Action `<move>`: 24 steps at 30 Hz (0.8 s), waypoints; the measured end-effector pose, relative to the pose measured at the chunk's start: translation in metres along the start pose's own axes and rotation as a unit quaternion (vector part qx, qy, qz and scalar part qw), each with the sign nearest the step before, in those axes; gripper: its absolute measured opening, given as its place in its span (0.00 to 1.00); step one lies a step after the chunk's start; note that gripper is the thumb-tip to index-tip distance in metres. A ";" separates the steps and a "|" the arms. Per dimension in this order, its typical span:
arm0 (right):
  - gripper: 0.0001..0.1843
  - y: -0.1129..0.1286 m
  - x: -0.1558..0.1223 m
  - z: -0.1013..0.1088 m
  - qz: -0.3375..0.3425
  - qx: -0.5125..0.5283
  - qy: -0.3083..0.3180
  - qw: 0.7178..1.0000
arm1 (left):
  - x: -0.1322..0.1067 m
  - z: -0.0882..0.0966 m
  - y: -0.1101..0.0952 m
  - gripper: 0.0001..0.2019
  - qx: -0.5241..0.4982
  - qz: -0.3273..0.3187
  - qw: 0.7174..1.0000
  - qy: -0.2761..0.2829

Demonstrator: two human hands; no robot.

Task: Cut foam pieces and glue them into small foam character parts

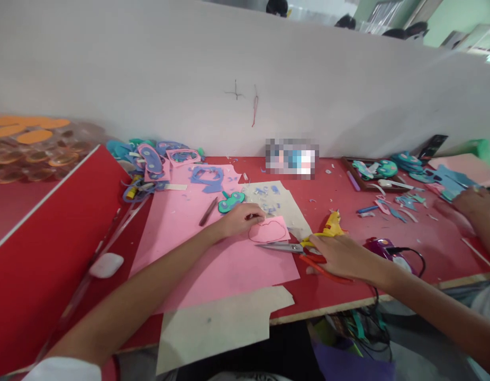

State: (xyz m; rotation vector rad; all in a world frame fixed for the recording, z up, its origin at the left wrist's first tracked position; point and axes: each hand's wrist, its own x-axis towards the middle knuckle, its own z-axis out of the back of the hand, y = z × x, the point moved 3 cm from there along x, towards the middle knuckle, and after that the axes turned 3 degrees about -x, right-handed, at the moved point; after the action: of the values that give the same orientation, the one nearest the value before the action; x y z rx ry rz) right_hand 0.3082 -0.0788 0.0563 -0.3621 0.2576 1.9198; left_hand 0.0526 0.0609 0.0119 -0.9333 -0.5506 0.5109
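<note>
My left hand (pixel 241 219) pinches the upper left corner of a small pink sheet (pixel 269 230) with a dark curved outline drawn on it. In my right hand (pixel 340 255) are scissors (pixel 282 247) with yellow and red handles. Their blades point left and lie close along the sheet's lower edge; I cannot tell whether they touch it. Just beyond my left hand sits a green cut-out with blue patches (pixel 231 201). A dark brown pen-like stick (pixel 208 211) rests to its left. Under these spreads a large pink sheet (pixel 189 275).
Behind my right hand lies a yellow glue gun (pixel 333 223). A purple device with a cable (pixel 382 247) stands to the right. Cut-outs pile up at the back left (pixel 152 159). A red panel (pixel 62 248) bounds the left. A co-worker's hand (pixel 473 203) works at far right.
</note>
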 end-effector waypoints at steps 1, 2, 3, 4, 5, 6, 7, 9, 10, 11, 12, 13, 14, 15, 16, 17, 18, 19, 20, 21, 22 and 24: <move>0.26 0.000 0.000 -0.002 0.002 0.003 -0.002 1.000 | 0.000 0.000 0.000 0.14 0.001 0.000 1.000 0.001; 0.27 0.000 0.001 -0.004 0.003 0.006 -0.005 1.000 | 0.000 0.000 -0.001 0.14 0.002 -0.001 1.000 0.002; 0.27 0.000 0.001 -0.006 0.002 0.008 -0.011 1.000 | 0.000 0.000 -0.001 0.14 0.003 -0.001 1.000 0.003; 0.27 0.000 0.002 -0.008 0.000 0.010 -0.016 1.000 | 0.000 0.000 -0.001 0.14 0.004 -0.001 1.000 0.002; 0.27 0.000 0.003 -0.010 -0.002 0.013 -0.021 1.000 | 0.000 0.000 -0.002 0.14 0.006 -0.001 1.000 0.001; 0.27 0.001 0.003 -0.012 -0.005 0.015 -0.025 1.000 | 0.000 0.000 -0.002 0.14 0.008 -0.002 1.000 -0.001; 0.28 0.002 0.004 -0.012 -0.008 0.015 -0.026 1.000 | 0.000 0.000 -0.002 0.14 0.009 -0.004 1.000 -0.001; 0.31 0.005 0.005 -0.013 -0.016 0.008 -0.027 0.999 | 0.001 0.000 -0.003 0.14 0.012 -0.010 1.000 0.001; 0.33 0.007 0.005 -0.012 -0.020 0.003 -0.028 0.999 | 0.001 0.000 -0.004 0.14 0.012 -0.013 1.000 0.003; 0.35 0.009 0.006 -0.011 -0.022 -0.003 -0.028 0.999 | 0.001 0.000 -0.004 0.15 0.013 -0.014 1.000 0.005; 0.36 0.012 0.006 -0.010 -0.022 -0.008 -0.030 0.999 | 0.001 0.000 -0.005 0.15 0.013 -0.014 1.000 0.007; 0.36 0.014 0.007 -0.008 -0.022 -0.013 -0.033 0.999 | 0.001 0.000 -0.005 0.15 0.013 -0.014 1.000 0.008; 0.35 0.016 0.007 -0.007 -0.021 -0.019 -0.039 0.999 | 0.001 0.000 -0.005 0.15 0.012 -0.013 1.000 0.008; 0.34 0.018 0.008 -0.005 -0.019 -0.025 -0.044 0.999 | 0.001 0.000 -0.006 0.15 0.011 -0.014 1.000 0.007; 0.33 0.019 0.008 -0.004 -0.019 -0.031 -0.050 0.998 | 0.001 0.000 -0.006 0.15 0.010 -0.016 1.000 0.005; 0.32 0.021 0.008 -0.003 -0.018 -0.038 -0.055 0.998 | 0.001 0.000 -0.007 0.14 0.007 -0.019 1.000 0.002; 0.32 0.022 0.008 -0.002 -0.017 -0.044 -0.060 0.997 | 0.001 0.001 -0.007 0.14 0.005 -0.020 1.000 0.000; 0.32 0.022 0.008 -0.001 -0.015 -0.048 -0.064 0.997 | 0.001 0.001 -0.007 0.13 0.003 -0.020 1.000 -0.001; 0.32 0.022 0.008 -0.001 -0.014 -0.052 -0.067 0.996 | 0.001 0.000 -0.007 0.13 0.002 -0.019 1.000 -0.002; 0.32 0.022 0.008 -0.002 -0.013 -0.057 -0.070 0.996 | 0.001 0.000 -0.007 0.13 0.002 -0.016 1.000 -0.003; 0.32 0.022 0.008 -0.002 -0.013 -0.062 -0.072 0.995 | 0.001 0.000 -0.006 0.13 0.003 -0.014 1.000 -0.004; 0.32 0.021 0.008 -0.004 -0.010 -0.073 -0.075 0.994 | 0.001 0.000 -0.006 0.13 0.002 -0.012 1.000 -0.008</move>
State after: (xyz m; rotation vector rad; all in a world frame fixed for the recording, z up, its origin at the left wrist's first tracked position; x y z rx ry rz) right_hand 0.2864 -0.0812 0.0499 -0.3134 0.0150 1.9401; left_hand 0.0537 0.0586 0.0172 -0.9180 -0.5747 0.4991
